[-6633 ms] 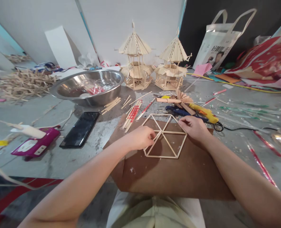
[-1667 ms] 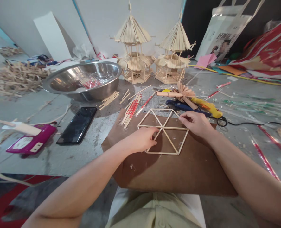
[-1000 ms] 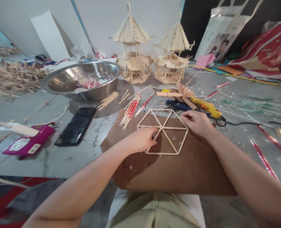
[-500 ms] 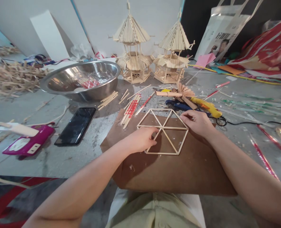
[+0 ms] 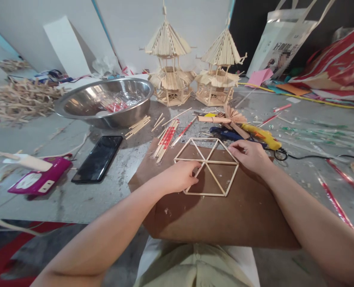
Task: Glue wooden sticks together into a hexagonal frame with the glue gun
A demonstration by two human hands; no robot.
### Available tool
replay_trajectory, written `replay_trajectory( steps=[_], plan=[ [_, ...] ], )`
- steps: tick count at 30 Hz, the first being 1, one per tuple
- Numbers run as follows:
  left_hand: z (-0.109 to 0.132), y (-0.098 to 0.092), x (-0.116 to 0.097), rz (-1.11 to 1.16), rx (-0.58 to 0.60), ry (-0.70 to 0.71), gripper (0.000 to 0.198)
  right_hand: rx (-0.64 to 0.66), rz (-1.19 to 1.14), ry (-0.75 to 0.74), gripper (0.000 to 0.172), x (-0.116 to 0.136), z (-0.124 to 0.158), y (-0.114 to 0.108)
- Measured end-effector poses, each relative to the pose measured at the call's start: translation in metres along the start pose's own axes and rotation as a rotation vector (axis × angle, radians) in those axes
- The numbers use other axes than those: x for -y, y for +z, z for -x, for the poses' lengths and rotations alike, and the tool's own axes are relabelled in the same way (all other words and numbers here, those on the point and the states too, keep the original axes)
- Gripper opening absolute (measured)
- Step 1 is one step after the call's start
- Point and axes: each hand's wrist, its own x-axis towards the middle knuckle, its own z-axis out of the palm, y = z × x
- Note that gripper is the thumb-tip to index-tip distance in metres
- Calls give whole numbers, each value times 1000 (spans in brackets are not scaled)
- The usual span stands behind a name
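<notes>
A flat hexagon of thin wooden sticks (image 5: 217, 185), with spokes meeting in the middle, lies on a brown cardboard sheet (image 5: 224, 223). My left hand (image 5: 178, 175) is closed, its fingertips pinching the frame's left side near the centre. My right hand (image 5: 250, 156) is closed too, pinching the frame's upper right corner. Both hands press the frame down on the cardboard.
Loose chopsticks (image 5: 165, 139) lie left of the frame, a yellow glue gun (image 5: 262, 136) and blue tool behind it. A steel bowl (image 5: 105, 104), a black phone (image 5: 98, 158), a pink box (image 5: 36, 181), two stick pagodas (image 5: 167, 71) and a stick pile (image 5: 18, 99) stand further off.
Both hands stay on the stick hexagon in nearly the same grip. Only the camera view shifted slightly.
</notes>
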Motion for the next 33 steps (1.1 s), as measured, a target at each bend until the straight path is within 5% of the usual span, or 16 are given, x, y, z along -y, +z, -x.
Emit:
replay_trajectory(
  steps=[7,14,19,33],
  plan=[
    [12,-22,6,-53,-103,-35,38,18,18,3,21,-1,1,1],
    [18,-49,36,-140,-250,-250,35,22,20,-17,21,-1,3,3],
    [10,-51,62,-322,-339,-338,32,20,12,-16,21,-2,3,4],
    [5,-62,108,-273,-451,-407,29,24,-4,-10,22,-6,3,7]
  ],
)
